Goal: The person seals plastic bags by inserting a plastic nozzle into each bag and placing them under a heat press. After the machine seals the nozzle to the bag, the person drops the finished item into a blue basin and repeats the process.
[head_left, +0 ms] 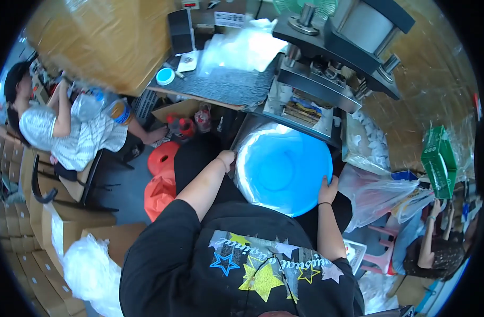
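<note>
In the head view, I see the blue basin (284, 171) sitting over the person's legs (197, 158), just in front of the press (353, 55). The right hand (328, 190) pinches its rim, thumb inside; the left hand (227, 160) is curled at the opposite edge, though I can't tell whether it grips. If it doesn't, I judge the basin could tip leftward; lifted carelessly, it could knock the press or snag the clear bag (364, 195) beside the right hand.

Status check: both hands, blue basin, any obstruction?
Right hand holding right rim of round blue plastic basin. Left hand at its left rim, grip unclear. Dark metal press just beyond basin's far edge.
</note>
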Tool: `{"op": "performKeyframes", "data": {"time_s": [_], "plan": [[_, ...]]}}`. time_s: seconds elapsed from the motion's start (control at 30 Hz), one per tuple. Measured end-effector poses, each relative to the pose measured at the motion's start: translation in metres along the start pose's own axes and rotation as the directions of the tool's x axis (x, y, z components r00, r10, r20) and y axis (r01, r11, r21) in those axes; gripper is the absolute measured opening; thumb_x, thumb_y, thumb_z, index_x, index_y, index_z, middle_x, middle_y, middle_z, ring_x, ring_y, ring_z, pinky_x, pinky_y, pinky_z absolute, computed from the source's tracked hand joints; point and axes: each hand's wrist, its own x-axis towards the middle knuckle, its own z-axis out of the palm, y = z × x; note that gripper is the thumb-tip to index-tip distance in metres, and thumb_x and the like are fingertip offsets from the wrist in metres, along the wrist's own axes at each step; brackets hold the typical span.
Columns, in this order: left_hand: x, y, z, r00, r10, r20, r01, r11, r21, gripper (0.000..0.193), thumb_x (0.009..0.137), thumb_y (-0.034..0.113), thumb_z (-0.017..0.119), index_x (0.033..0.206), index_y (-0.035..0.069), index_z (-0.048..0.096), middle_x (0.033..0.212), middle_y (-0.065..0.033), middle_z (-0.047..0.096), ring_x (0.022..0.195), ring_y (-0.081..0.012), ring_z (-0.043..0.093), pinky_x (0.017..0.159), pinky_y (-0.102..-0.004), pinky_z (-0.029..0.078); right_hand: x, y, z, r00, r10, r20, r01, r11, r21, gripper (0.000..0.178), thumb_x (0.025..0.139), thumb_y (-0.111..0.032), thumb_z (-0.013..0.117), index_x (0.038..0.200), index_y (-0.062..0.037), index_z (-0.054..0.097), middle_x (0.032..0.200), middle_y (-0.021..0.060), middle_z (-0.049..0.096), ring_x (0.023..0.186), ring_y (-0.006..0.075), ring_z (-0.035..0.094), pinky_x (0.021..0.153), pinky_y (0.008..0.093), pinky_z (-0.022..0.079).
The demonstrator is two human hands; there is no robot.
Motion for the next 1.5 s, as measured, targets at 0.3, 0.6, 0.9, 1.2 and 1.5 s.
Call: {"op": "performKeyframes", "data": {"time_s": [0.3, 0.6, 0.9, 1.2, 1.5], "plan": [[0.040, -0.003, 0.003, 0.979, 0.112, -0.173, -0.016, 0.880, 0.476, 0.032, 0.088, 0.027, 0.065, 0.106, 0.001, 0.073, 0.101, -0.0154, 0.072, 0.083, -0.0268, 0.070, 0.073, -0.0436, 0.055, 0.003, 0.010, 0.002, 0.999, 0.007, 0.049, -0.011, 0.996, 0.090, 0.028, 0.094, -0.024, 0.062, 0.103, 0.0024, 0.058, 0.090, 0.0206, 0.067, 0.084, 0.0352, 0.066, 0.077, 0.0434, 0.050], [-0.055, 0.029, -0.005, 0.492, 0.829, -0.265, -0.323, 0.457, 0.829, 0.017, 0.092, 0.013, 0.062, 0.082, 0.000, 0.057, 0.071, -0.0190, 0.058, 0.068, -0.0352, 0.063, 0.065, -0.0476, 0.049, -0.006, -0.007, -0.004, 1.000, 0.003, -0.030, -0.003, 1.000, 0.015, 0.030, 0.093, -0.024, 0.064, 0.105, 0.0024, 0.058, 0.104, 0.0229, 0.063, 0.096, 0.0379, 0.063, 0.084, 0.0454, 0.048], [-0.213, 0.033, 0.110, 0.557, 0.733, 0.392, -0.819, 0.563, 0.110, 0.014, 0.096, 0.007, 0.061, 0.095, 0.007, 0.047, 0.083, -0.0023, 0.055, 0.076, -0.0098, 0.059, 0.068, -0.0241, 0.049, -0.100, -0.188, 0.016, 0.660, -0.541, 0.521, 0.355, 0.836, 0.419, 0.039, 0.086, -0.014, 0.068, 0.118, 0.0003, 0.050, 0.092, 0.0170, 0.066, 0.090, 0.0330, 0.067, 0.072, 0.0419, 0.054], [-0.142, 0.016, 0.075, 0.472, 0.460, 0.752, -0.362, -0.677, 0.641, 0.060, 0.090, 0.035, 0.066, 0.146, 0.023, 0.046, 0.148, -0.0201, 0.039, 0.136, -0.0388, 0.039, 0.104, -0.0530, 0.038, -0.018, -0.093, -0.055, 0.763, -0.323, 0.560, -0.483, 0.292, 0.826, 0.042, 0.085, 0.002, 0.058, 0.117, -0.0193, 0.042, 0.093, 0.0000, 0.048, 0.065, 0.0094, 0.045, 0.055, 0.0220, 0.035], [-0.108, 0.071, 0.098, 0.388, 0.727, 0.566, -0.338, -0.459, 0.821, 0.049, 0.087, 0.024, 0.066, 0.135, 0.021, 0.055, 0.138, -0.0177, 0.050, 0.128, -0.0377, 0.046, 0.095, -0.0529, 0.045, 0.019, -0.058, -0.114, 0.877, -0.303, 0.373, 0.431, 0.838, -0.334, 0.033, 0.083, -0.004, 0.061, 0.116, -0.0070, 0.066, 0.105, 0.0201, 0.059, 0.104, 0.0357, 0.058, 0.093, 0.0425, 0.046]]}}
